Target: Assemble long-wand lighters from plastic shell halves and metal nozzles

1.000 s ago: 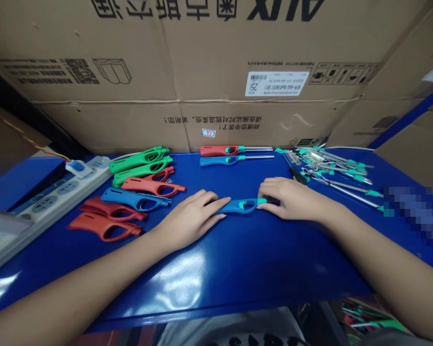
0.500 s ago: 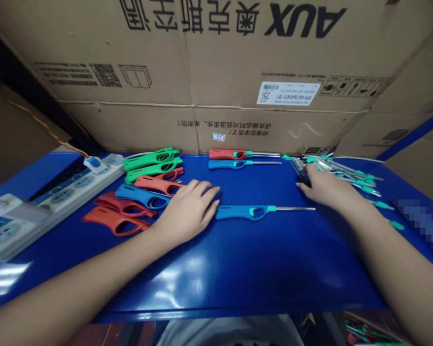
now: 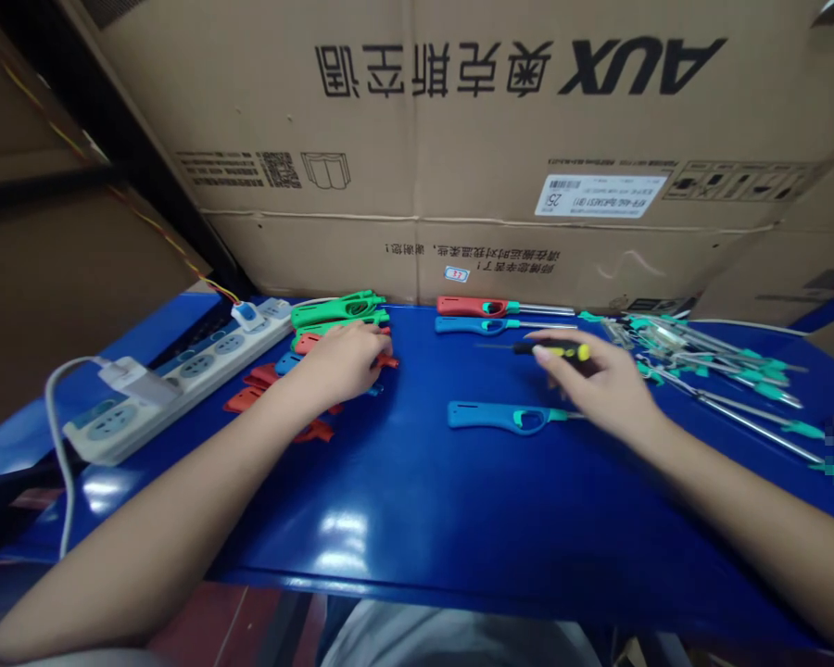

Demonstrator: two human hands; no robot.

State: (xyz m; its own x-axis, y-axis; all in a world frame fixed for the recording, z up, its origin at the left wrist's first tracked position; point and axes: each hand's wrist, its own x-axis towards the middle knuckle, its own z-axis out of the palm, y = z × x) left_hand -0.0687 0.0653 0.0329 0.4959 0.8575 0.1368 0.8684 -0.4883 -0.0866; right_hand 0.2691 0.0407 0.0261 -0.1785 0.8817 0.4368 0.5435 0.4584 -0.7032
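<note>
A small screwdriver (image 3: 556, 350) with a black and yellow handle is held in my right hand (image 3: 604, 380), its thin shaft pointing left. Just below, a blue long-nosed lighter (image 3: 497, 417) lies on the table, its metal tube partly behind that hand. My left hand (image 3: 344, 361) is over the pile of lighter handles, fingers curled down and together beside an orange-red handle (image 3: 309, 344); what is between the fingertips is hidden. Around it lie green handles (image 3: 326, 313), a blue one (image 3: 286, 363) and red ones (image 3: 243, 400). Farther back are a red lighter (image 3: 469, 306) and a blue lighter (image 3: 467, 325).
Several metal tubes with turquoise parts (image 3: 743, 371) are heaped on the right of the blue table (image 3: 417, 528). A white power strip (image 3: 201, 375) with plugs runs along the left. A large cardboard box (image 3: 403, 185) stands behind.
My right hand has come left from the tube heap, bringing the screwdriver into clear view. My left hand has drawn away from the blue lighter to the pile of handles. The camera has turned left.
</note>
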